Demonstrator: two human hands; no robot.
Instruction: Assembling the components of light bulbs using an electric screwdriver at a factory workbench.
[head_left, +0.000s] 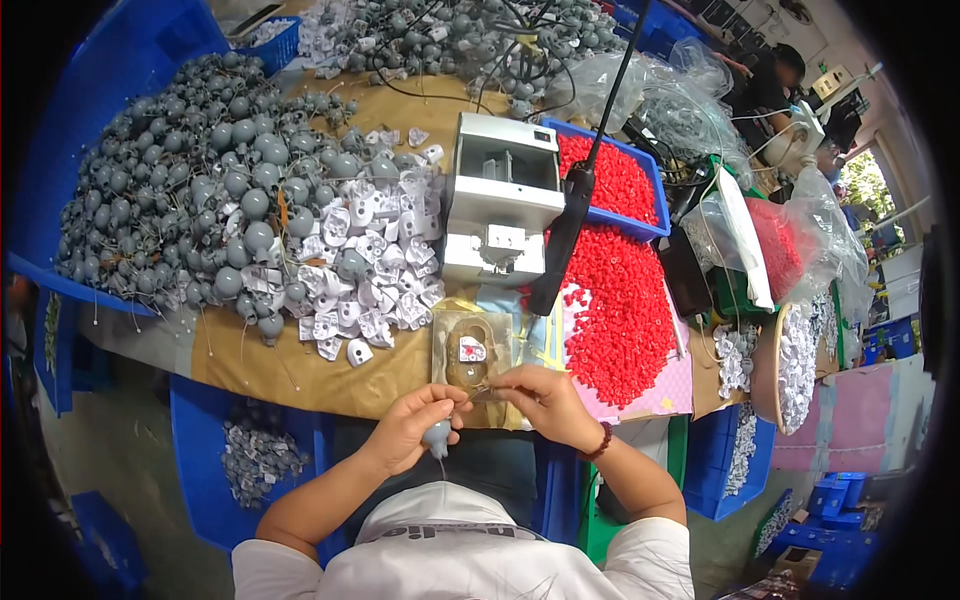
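Near the table's front edge, my left hand is closed around a grey bulb-shaped plastic part; a thin strand hangs from its lower end. My right hand is pinched close beside it, fingertips together at something thin and small that I cannot make out. Just beyond both hands lies a square fixture block with an oval hollow. In that hollow sits a small white plastic piece with a red spot on it.
Grey bulb parts and white pieces are heaped on the left. A white machine stands beyond the fixture, a black rod beside it. Red pieces lie loose at right, below a blue tray. Another person is at far right.
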